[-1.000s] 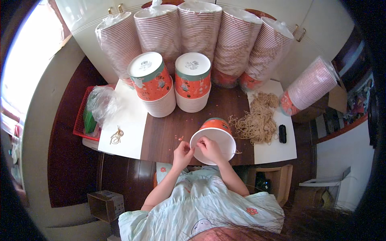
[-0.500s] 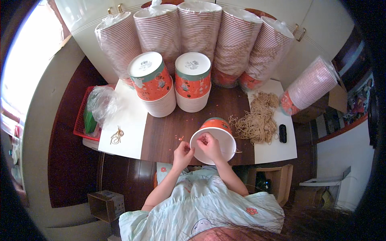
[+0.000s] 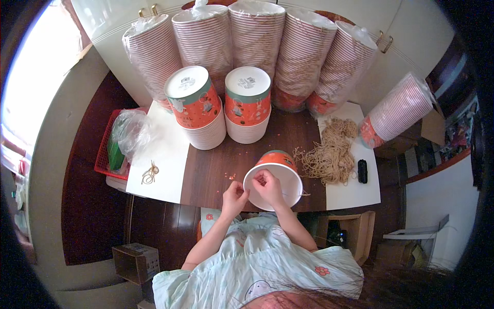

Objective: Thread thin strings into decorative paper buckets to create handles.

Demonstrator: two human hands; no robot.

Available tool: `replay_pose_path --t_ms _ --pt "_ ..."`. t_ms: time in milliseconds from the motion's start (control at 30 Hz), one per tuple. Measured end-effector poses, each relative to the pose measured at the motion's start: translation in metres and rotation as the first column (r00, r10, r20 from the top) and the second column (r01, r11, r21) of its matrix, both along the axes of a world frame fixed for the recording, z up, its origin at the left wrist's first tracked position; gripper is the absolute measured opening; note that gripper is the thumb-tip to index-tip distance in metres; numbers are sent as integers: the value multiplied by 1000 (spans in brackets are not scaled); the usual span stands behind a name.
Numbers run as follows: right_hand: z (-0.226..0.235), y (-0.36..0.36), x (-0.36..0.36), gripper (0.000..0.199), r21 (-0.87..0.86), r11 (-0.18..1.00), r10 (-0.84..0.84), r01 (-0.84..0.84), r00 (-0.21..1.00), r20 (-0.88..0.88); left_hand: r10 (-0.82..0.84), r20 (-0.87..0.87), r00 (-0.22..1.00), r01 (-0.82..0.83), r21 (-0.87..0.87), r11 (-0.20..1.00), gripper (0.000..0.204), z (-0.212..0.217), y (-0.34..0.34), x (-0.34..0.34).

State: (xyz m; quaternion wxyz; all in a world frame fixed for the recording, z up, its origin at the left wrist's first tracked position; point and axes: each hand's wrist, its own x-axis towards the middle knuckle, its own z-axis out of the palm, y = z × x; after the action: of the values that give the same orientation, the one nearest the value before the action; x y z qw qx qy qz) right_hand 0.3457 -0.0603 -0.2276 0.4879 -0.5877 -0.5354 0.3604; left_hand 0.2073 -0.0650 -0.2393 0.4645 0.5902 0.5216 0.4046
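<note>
Lying tilted on its side at the near edge of the brown tabletop (image 3: 206,177), an orange-and-green paper bucket (image 3: 288,177) turns its white mouth toward the person. The left hand (image 3: 234,198) is beside the left rim, its grip drawn in with thumb and fingers close together; whether it pinches the rim or a strand cannot be told. The right hand (image 3: 267,189) is before the mouth, its grip curled; what lies between the fingertips, if anything, is hidden. A short cord end (image 3: 306,194) projects beyond the right rim. To the right lies a tangled heap of tan cord (image 3: 329,154); behind stand inverted bucket stacks (image 3: 248,110).

Handling properties, as judged: the bucket should be light and fairly stiff, its thin wall liable to dent if squeezed at mid-height, and its round side apt to roll. The thickened rim probably offers the firmest hold, with a steadying touch on the outer wall. The cord should be limp, rough enough not to slip, and best taken close to its end.
</note>
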Motion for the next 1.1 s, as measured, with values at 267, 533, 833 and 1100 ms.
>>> replay_pose_path --t_ms 267,533,833,1100 --pt "5 -3 0 12 -2 1000 27 -27 999 35 2 29 1000 -3 14 1000 16 -2 0 1" --pt "2 -3 -2 13 7 1000 20 -21 997 73 -19 8 1000 19 -8 1000 16 -1 -3 2" --pt "32 -8 2 14 -63 982 182 -177 979 91 -39 -98 994 67 296 953 18 15 -17 7" --pt "42 1 15 10 -142 890 447 -434 891 77 16 383 923 79 -231 970 19 24 -29 4"
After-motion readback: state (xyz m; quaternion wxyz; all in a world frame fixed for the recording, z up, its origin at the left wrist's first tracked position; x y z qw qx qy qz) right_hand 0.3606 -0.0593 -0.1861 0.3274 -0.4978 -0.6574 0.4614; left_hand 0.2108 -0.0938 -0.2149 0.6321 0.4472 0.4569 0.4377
